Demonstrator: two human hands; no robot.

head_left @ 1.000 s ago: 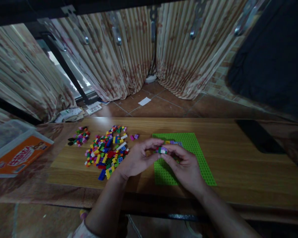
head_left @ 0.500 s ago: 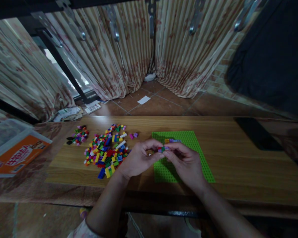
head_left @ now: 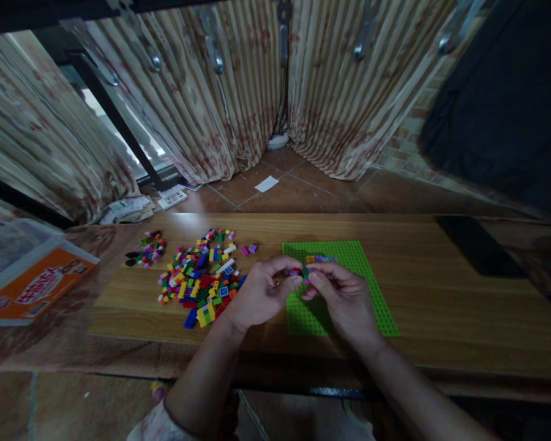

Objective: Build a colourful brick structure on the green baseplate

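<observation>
Above the green studded baseplate, my left hand and my right hand meet, fingertips almost together. Both are closed in a pinch on small toy bricks, of which red, green and purple bits show. Fingers hide much of these bricks, so I cannot tell how many there are or how they join. Just behind the fingertips, a row of orange and lilac bricks sits on the baseplate, partly covered by my right hand.
A large pile of mixed bricks spreads left of my hands, with a smaller pile beyond it. Two purple bricks lie apart. A clear tub with an orange label stands far left. A dark flat object lies on the right.
My fingers have shifted slightly on the small bricks, and the green one shows more plainly between them. Both hands stay in nearly the same place.
</observation>
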